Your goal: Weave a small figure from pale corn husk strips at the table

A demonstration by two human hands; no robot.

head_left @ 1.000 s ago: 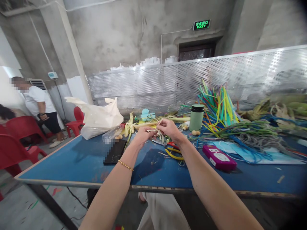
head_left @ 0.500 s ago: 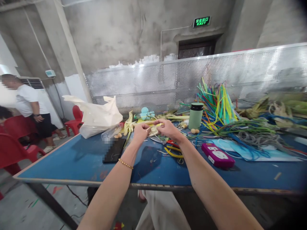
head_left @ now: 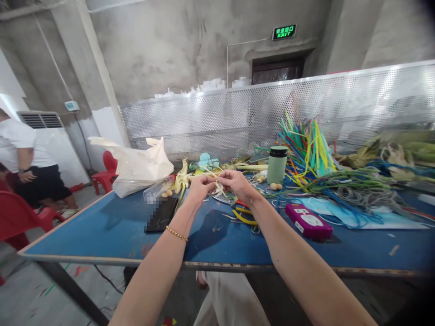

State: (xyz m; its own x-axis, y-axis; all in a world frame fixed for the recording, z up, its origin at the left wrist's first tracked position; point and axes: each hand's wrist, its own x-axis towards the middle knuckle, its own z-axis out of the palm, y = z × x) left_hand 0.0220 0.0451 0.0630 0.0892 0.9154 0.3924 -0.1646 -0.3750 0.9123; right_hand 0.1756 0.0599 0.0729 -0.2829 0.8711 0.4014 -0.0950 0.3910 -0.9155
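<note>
My left hand (head_left: 200,188) and my right hand (head_left: 235,185) meet above the table, fingertips pinched close together. Between them is a pale strip, apparently dried corn husk (head_left: 220,188), with thin ends sticking up and hanging below. Its exact shape is too small to make out. Just beneath the right wrist lies a tool with curved yellow handles (head_left: 244,218), and red handles (head_left: 242,203) show beside it. A bunch of pale husk (head_left: 182,178) rests left of my hands.
A white plastic bag (head_left: 142,164), a clear bottle (head_left: 157,191) and a black flat object (head_left: 163,214) occupy the left. Rightward stand a green jar (head_left: 277,166), a purple box (head_left: 308,220) and colourful pipe cleaners (head_left: 311,147). A person (head_left: 25,154) is at far left.
My fingers have drawn closer together, and the husk strip now bunches between them instead of stretching across. The person at far left has moved further left.
</note>
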